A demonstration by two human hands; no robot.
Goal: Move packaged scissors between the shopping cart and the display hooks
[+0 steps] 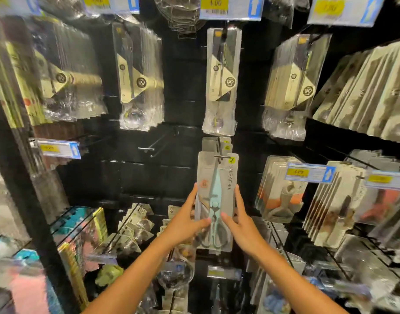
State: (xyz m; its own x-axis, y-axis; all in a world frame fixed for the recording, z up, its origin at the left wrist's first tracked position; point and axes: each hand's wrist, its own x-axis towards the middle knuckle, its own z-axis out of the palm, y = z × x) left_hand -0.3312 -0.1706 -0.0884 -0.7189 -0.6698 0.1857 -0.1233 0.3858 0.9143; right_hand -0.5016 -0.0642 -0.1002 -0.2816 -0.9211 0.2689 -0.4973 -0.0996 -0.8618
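A grey carded pack of scissors (217,189) with light-blue blades and grey handles hangs upright at the middle of the black display wall. Its top slot sits at the tip of a metal display hook (220,157), with more packs behind it on the same hook. My left hand (187,219) grips the pack's left edge, thumb across the front. My right hand (239,219) holds the right edge the same way. The shopping cart is out of view.
An empty hook (149,148) juts out to the left of the pack. Other bagged utensils (220,82) hang above, and carded goods (278,189) crowd the right. Price tags (307,172) stick out from the hooks. Wire shelves (81,225) of small items sit lower left.
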